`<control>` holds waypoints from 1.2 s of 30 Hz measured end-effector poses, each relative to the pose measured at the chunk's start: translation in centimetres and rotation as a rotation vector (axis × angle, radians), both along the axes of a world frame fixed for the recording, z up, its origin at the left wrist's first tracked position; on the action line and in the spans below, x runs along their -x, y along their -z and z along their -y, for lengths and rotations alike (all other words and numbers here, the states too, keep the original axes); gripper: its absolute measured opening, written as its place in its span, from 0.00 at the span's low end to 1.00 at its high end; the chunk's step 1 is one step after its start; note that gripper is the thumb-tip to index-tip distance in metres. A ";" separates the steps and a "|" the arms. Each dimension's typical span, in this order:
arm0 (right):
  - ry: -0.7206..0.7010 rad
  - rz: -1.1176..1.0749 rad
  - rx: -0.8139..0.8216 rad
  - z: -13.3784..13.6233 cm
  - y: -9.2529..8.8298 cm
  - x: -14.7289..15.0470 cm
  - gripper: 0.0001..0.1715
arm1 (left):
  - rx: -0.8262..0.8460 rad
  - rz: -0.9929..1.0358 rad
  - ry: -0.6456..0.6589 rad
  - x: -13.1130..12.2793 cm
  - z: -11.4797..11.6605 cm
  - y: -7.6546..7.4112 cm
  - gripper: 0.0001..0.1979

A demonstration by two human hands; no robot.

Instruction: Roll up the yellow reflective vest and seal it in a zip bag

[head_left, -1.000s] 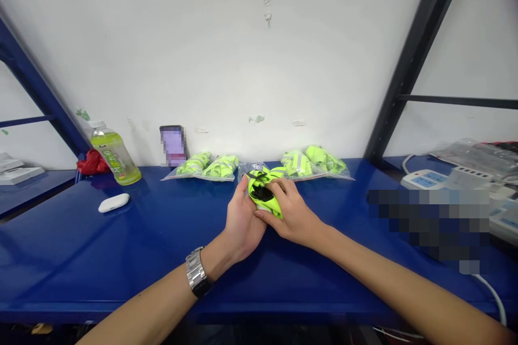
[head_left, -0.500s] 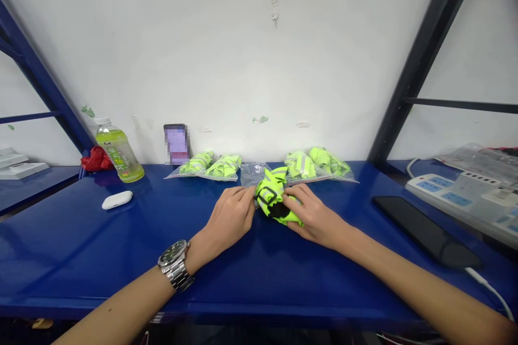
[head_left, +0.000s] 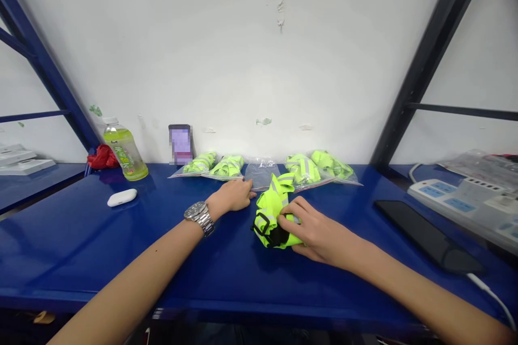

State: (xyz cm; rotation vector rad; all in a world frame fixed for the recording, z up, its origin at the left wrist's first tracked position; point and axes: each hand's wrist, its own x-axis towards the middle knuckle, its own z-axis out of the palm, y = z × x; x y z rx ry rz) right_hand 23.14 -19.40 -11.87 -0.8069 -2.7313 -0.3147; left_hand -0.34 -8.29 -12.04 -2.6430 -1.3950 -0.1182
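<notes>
My right hand (head_left: 313, 229) is closed on a folded fluorescent yellow reflective vest (head_left: 270, 202) with silver stripes, a black buckle and black trim. It rests over the desk, right of centre. My left hand (head_left: 236, 194), with a metal watch on its wrist, reaches to the near left edge of a flat clear plastic zip bag (head_left: 261, 173). Its fingers look closed on that edge, though the fingertips are partly hidden. On either side of this bag lie bagged yellow vests, two at the left (head_left: 226, 167) and two at the right (head_left: 302, 168).
At the left stand a drink bottle (head_left: 126, 151), a red bundle (head_left: 103, 157) and a propped phone (head_left: 181, 144). A white earbud case (head_left: 122, 198) lies nearer. On the right are a black phone (head_left: 427, 234) on a cable and a power strip (head_left: 461, 199). The wall closes off the back.
My left hand has left the vest and moved forward to the clear bag's edge. My right hand has drawn the vest nearer to me. The view has shifted slightly.
</notes>
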 end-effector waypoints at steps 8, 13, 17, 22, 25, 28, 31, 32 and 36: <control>0.065 -0.136 0.229 -0.9 0.2 -0.3 0.20 | -0.025 0.243 0.333 -0.9 8.5 -3.0 0.20; 0.045 -0.231 0.389 -1.7 -0.1 -0.1 0.19 | -0.078 0.242 0.382 -1.4 11.4 -1.5 0.25; 0.026 -0.384 0.475 -2.1 0.2 -0.2 0.13 | -0.047 0.254 0.413 -2.2 9.5 -0.2 0.15; 0.134 -0.512 0.498 -2.4 0.6 -0.2 0.21 | 0.022 0.358 0.305 -2.9 7.5 -0.3 0.11; 0.215 -0.554 0.497 -2.4 1.0 0.0 0.22 | 0.124 0.451 0.237 -3.2 6.8 -1.0 0.10; 0.279 -0.575 0.313 -2.6 1.6 0.4 0.21 | 0.216 0.480 0.167 -3.5 5.7 -1.5 0.12; 0.358 -0.528 0.106 -2.9 2.2 0.6 0.23 | 0.289 0.454 0.100 -3.5 4.0 -1.5 0.14; 0.370 -0.506 0.092 -3.1 2.3 0.7 0.24 | 0.310 0.443 0.089 -3.5 3.5 -1.4 0.14; 0.382 -0.464 0.097 -3.6 2.5 0.6 0.22 | 0.344 0.417 0.068 -3.4 2.8 -0.9 0.09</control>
